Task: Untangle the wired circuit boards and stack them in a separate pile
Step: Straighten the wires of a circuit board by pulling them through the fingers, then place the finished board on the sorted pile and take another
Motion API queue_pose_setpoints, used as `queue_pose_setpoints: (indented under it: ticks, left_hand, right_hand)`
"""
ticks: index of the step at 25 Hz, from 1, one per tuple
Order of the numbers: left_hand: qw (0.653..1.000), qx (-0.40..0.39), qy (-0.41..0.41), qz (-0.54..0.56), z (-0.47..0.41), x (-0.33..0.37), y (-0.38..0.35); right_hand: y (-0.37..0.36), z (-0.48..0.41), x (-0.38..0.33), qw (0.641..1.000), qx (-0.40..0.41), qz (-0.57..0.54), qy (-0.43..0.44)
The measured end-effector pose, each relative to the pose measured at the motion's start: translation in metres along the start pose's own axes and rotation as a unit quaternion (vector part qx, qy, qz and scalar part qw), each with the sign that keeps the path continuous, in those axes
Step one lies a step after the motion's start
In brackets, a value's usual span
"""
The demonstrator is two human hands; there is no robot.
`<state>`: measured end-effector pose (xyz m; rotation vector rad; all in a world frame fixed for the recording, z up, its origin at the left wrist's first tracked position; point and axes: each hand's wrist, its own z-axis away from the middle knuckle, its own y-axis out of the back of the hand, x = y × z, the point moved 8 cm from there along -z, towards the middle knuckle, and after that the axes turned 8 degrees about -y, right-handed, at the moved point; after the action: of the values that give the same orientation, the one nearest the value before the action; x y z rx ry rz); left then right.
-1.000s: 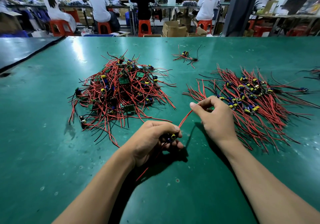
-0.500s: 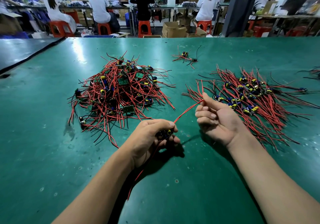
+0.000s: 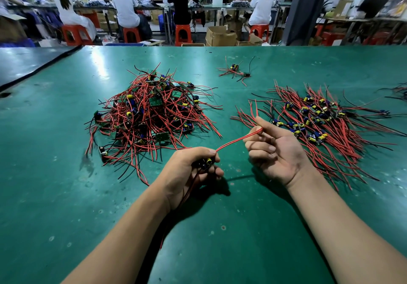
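Nearest on the green worktop [image 3: 220,239] is the left hand [image 3: 187,173], raised a little above the surface. Its grip is closed round a small board [image 3: 207,162]. Only a yellow can-shaped part and some dark parts of the board show between the fingers. Thin dark and red leads hang from under this hand towards the near edge.

A pair of red wires [image 3: 237,139] runs taut from the board, up and to the right, into the right hand [image 3: 279,151]. That hand lies palm up, and its grip is narrow, with thumb and forefinger pinching the wires near their free ends. The other fingers are loosely curled and hold nothing. So the held board sits at the left end of the wires and the pinch at the right end.

Beyond the left hand lies the tangled heap [image 3: 152,116], a mound of red and black wires with green boards, yellow cans and blue parts showing through. Beyond the right hand lies the sorted pile [image 3: 319,125]. It is flatter, with its boards in a band and its wires fanned out to both sides. The right hand is just beside its near-left wire ends.

Farther off, between the two, a stray board [image 3: 235,70] lies alone with its wires.

Past the far edge of the worktop, open cardboard boxes [image 3: 220,35] stand on the floor, and I cannot tell what is in them. People sit there on red stools [image 3: 182,34].
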<state>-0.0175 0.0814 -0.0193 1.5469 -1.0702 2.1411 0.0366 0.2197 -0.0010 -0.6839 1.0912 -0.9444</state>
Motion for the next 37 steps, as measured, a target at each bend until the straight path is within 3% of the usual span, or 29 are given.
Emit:
queue_pose_setpoints:
  ticks: [5, 10, 16, 22, 25, 28, 29, 33, 35, 37]
  left_hand:
    - [0.999, 0.026, -0.005, 0.037, 0.000, 0.001, 0.003]
    - [0.999, 0.029, -0.015, 0.035, -0.001, 0.003, 0.003]
    - [0.998, 0.029, -0.023, 0.045, -0.002, 0.007, -0.002]
    - [0.997, 0.020, -0.005, 0.070, -0.003, 0.007, -0.004]
    - [0.997, 0.009, -0.003, 0.074, -0.004, 0.005, -0.006]
    - [0.998, -0.020, 0.003, 0.054, -0.004, 0.002, -0.011]
    - [0.999, -0.028, 0.001, 0.044, -0.004, 0.002, -0.013]
    - [1.000, -0.005, -0.016, 0.024, -0.004, 0.003, -0.012]
    - [0.999, 0.007, -0.033, 0.000, -0.003, 0.005, -0.009]
    - [0.999, 0.009, -0.048, -0.010, 0.000, 0.007, -0.007]
  right_hand:
    - [0.016, 0.000, -0.016, 0.983, 0.116, 0.070, 0.127]
    - [0.015, -0.001, -0.017, 0.983, 0.108, 0.061, 0.135]
    - [0.030, 0.005, -0.029, 0.933, 0.229, 0.167, 0.221]
    - [0.015, 0.008, -0.025, 0.888, 0.237, 0.301, 0.254]
    - [-0.012, 0.014, -0.011, 0.813, 0.196, 0.465, 0.292]
    - [-0.034, 0.013, 0.009, 0.660, 0.193, 0.645, 0.334]
    - [-0.037, 0.013, 0.011, 0.628, 0.200, 0.666, 0.350]
    - [-0.027, 0.024, -0.010, 0.597, 0.272, 0.642, 0.397]
    - [-0.016, 0.035, -0.029, 0.551, 0.338, 0.638, 0.419]
    - [-0.005, 0.044, -0.045, 0.481, 0.423, 0.656, 0.399]
